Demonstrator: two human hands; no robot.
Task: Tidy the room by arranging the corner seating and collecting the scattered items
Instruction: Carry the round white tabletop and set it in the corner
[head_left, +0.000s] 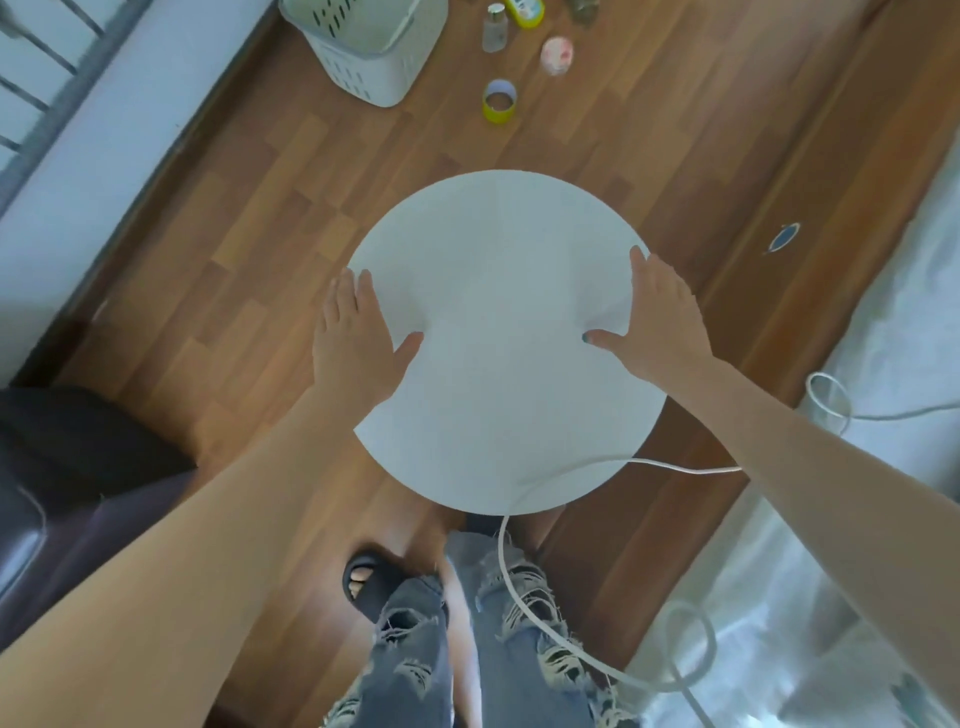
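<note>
Because the white cable (631, 460) crosses the round table (498, 395) at its near rim, sliding could snag it. The left hand (358, 338) and right hand (660, 322) press flat at opposite edges, fingers straight. The dark seat (67, 467) crowds the near left and the bed (883, 338) the right. The floor (441, 150) is open up to the far basket (374, 57) and tape roll (500, 101).

wooden floor (249, 249) | white cable (685, 467) over ripped jeans (410, 675) | black slipper (366, 571) on floor | grey railing (47, 49) top left
</note>
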